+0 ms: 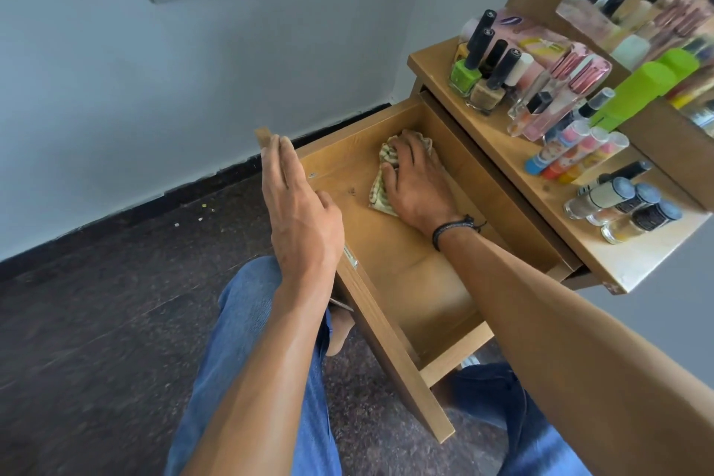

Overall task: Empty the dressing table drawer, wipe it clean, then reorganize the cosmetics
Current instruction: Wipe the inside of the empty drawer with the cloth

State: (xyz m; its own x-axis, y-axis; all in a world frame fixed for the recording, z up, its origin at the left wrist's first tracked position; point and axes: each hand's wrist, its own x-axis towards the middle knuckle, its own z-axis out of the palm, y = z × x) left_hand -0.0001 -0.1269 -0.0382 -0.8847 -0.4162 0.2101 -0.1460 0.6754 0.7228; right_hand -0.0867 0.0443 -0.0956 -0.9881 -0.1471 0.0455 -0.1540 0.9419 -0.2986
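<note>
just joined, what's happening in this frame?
A person is wiping out the open drawer. The right hand holds a bunched striped cloth down on the drawer floor. The left hand rests with straight fingers on the drawer front's top edge. Nothing else shows inside the drawer; the cosmetics stand on the table top beside it.

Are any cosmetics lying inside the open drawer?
No, the drawer holds only the cloth under the right hand, while the cosmetics stand on the table top.
</note>
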